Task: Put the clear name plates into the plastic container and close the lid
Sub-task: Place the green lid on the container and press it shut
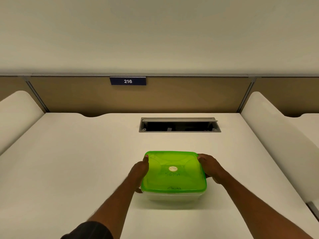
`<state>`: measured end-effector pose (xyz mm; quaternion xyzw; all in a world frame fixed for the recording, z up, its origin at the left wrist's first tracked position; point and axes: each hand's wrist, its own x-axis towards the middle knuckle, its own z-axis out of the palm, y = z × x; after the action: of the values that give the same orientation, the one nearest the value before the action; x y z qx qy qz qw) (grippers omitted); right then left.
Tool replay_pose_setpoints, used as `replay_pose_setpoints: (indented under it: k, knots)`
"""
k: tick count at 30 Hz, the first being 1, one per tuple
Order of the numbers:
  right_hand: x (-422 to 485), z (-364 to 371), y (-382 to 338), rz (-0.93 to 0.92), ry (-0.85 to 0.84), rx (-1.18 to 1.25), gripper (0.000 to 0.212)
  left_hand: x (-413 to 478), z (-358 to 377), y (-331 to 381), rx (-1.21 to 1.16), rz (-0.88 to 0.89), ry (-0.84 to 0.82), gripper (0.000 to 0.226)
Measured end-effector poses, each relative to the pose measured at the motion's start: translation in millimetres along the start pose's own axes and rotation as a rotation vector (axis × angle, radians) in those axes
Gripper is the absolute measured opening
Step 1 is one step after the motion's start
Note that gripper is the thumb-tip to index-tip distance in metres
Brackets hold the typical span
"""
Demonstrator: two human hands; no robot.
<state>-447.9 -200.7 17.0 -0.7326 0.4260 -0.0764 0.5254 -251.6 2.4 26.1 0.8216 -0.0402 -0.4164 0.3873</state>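
Observation:
A clear plastic container (172,198) stands on the white desk (77,161), just right of centre. A translucent green lid (174,171) with a round sticker and handwriting covers its top. My left hand (140,171) clasps the lid's left edge, thumb on the far left corner. My right hand (211,168) grips the right edge, thumb on the far right corner. What lies inside the container is hidden by the lid, and I see no name plates on the desk.
An open grey cable hatch (179,125) is set into the desk behind the container. A tan partition (172,97) with a blue "216" sign (127,81) closes the back. White side dividers (19,109) rise on both sides.

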Motion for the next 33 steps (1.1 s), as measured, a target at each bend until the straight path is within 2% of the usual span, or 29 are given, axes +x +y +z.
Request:
replay_pose_setpoints:
  k: [5,11,14,17,21,24,27,29,31,33]
  knots:
    - [0.9,2.2,5.5,-0.082,0.092,-0.039,0.033,2.8,-5.9,0.7,0.003,0.070,0.072,0.068]
    - [1.8,7.8,8.5,-0.076,0.278,-0.098,0.053,0.7,-4.1,-9.3,-0.338,0.029,0.165,0.055]
    - [1.3,12.2,5.3,-0.057,0.345,-0.075,0.055,-1.1,0.9,-12.3,-0.446,0.055,0.244,0.038]
    - [2.1,13.2,4.0,-0.016,0.353,-0.016,0.052,-2.5,6.5,-14.0,-0.488,0.113,0.274,0.045]
    - [-4.8,14.8,5.4,0.053,0.190,0.137,0.034,-2.6,8.6,-16.2,-0.499,0.159,0.299,0.050]
    - [-13.1,13.8,5.9,0.098,0.061,0.211,0.030,-2.1,8.0,-18.3,-0.489,0.157,0.293,0.038]
    - [-20.4,9.5,6.0,0.118,-0.104,0.227,0.034,-2.2,6.4,-19.0,-0.504,0.163,0.256,0.024]
    - [-24.3,6.5,6.9,0.155,-0.207,0.195,0.045,-1.2,4.2,-18.5,-0.547,0.157,0.206,0.017]
    - [-26.4,3.7,8.1,0.169,-0.276,0.197,0.059,0.2,2.3,-18.1,-0.614,0.141,0.160,0.019]
    - [-26.2,1.6,9.7,0.163,-0.315,0.241,0.064,-0.2,1.4,-18.0,-0.666,0.133,0.128,0.021]
